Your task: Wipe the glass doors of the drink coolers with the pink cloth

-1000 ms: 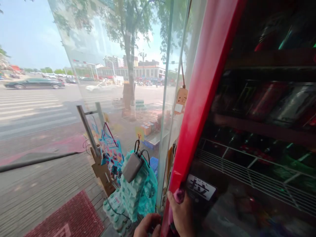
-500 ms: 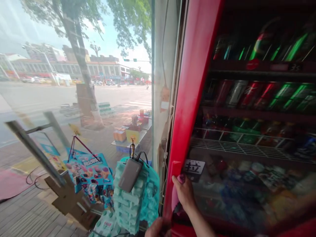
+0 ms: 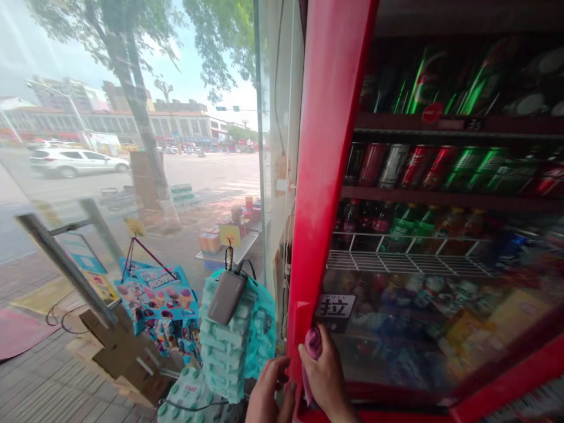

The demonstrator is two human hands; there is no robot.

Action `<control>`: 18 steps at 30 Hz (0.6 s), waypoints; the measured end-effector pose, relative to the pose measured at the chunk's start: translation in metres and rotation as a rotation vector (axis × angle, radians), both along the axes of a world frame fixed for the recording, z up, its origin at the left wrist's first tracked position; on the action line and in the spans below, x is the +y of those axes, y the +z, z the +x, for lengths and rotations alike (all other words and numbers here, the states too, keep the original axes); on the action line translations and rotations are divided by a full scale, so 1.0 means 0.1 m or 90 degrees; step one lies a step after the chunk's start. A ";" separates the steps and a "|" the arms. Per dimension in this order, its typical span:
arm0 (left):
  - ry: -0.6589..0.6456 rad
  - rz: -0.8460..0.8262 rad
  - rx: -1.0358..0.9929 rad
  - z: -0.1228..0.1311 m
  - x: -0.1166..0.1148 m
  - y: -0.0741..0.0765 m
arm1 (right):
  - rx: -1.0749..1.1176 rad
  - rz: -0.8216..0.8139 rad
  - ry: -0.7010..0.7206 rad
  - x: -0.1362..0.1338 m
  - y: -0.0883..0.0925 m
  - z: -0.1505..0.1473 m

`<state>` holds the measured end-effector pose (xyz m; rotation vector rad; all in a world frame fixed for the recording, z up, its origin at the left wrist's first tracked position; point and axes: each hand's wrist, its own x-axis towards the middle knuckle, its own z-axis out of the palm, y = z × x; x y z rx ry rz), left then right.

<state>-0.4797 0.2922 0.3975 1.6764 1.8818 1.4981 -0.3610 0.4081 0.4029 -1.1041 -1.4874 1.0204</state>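
Observation:
My right hand (image 3: 326, 367) is closed around a bunched pink cloth (image 3: 313, 343), beside the red frame of the drinks fridge door (image 3: 311, 235). The cloth hangs down along that frame, below a black-and-white "pull" sticker (image 3: 335, 306) on the glass. Just to the left, my left hand (image 3: 269, 390) is close to the door's edge, fingers loosely curled and apart with nothing visible in them. Its lower part is cut off by the frame's bottom.
Behind the fridge glass stand rows of cans (image 3: 427, 166) and bottles over a wire rack (image 3: 409, 261). Left of my hands, teal bottle packs (image 3: 224, 352), a grey power bank (image 3: 227, 296) and blue snack bags (image 3: 161, 291) hang by a window. Cardboard (image 3: 112, 352) leans lower left.
The view has shifted, so the fridge appears further left. My right hand with the cloth is lower on the door frame. My left hand has come up further into view. A white car has appeared outside.

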 end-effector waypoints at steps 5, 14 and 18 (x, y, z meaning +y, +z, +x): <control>0.023 -0.010 0.046 0.25 -0.20 0.10 | -0.100 0.082 0.015 -0.51 0.14 0.65; 0.055 -0.009 0.170 0.89 -0.91 0.04 | -0.236 0.173 0.097 -1.17 0.13 1.39; 0.082 -0.024 0.198 1.13 -1.18 -0.01 | -0.241 0.222 0.118 -1.46 -0.03 1.45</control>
